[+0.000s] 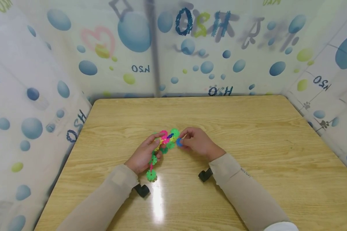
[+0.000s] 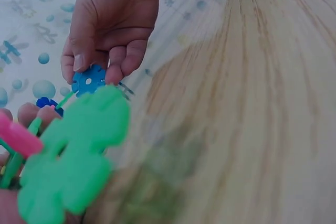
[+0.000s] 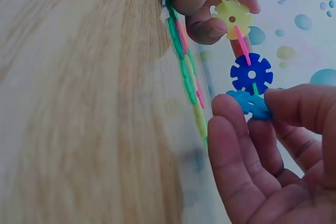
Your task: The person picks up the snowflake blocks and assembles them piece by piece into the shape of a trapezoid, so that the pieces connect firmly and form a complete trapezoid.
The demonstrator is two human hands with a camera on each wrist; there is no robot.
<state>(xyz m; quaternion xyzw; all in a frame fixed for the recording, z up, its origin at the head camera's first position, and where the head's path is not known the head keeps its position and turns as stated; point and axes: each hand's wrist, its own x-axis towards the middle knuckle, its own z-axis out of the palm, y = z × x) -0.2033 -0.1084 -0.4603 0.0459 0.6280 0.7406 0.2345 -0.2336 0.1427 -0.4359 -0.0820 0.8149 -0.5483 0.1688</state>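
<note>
My left hand (image 1: 143, 155) grips a chain of interlocking plastic snowflake discs in green, pink, yellow and dark blue. From that hand the chain hangs down toward me, ending in a green disc (image 1: 151, 175). Between thumb and fingers, my right hand (image 1: 200, 142) pinches a light blue disc (image 2: 96, 77). In the right wrist view, the light blue disc sits against a green disc edge slotted into a dark blue disc (image 3: 241, 77). A pink disc seen edge-on links the dark blue disc to a yellow disc (image 3: 241, 11) by the left hand. Left fingers hide part of the chain.
Both hands are above a wood-grain table (image 1: 263, 134). Curtain-like walls (image 1: 133, 80) printed with blue and green bubbles stand behind it and at both sides. Black wrist mounts (image 1: 143, 191) protrude beneath both sleeves.
</note>
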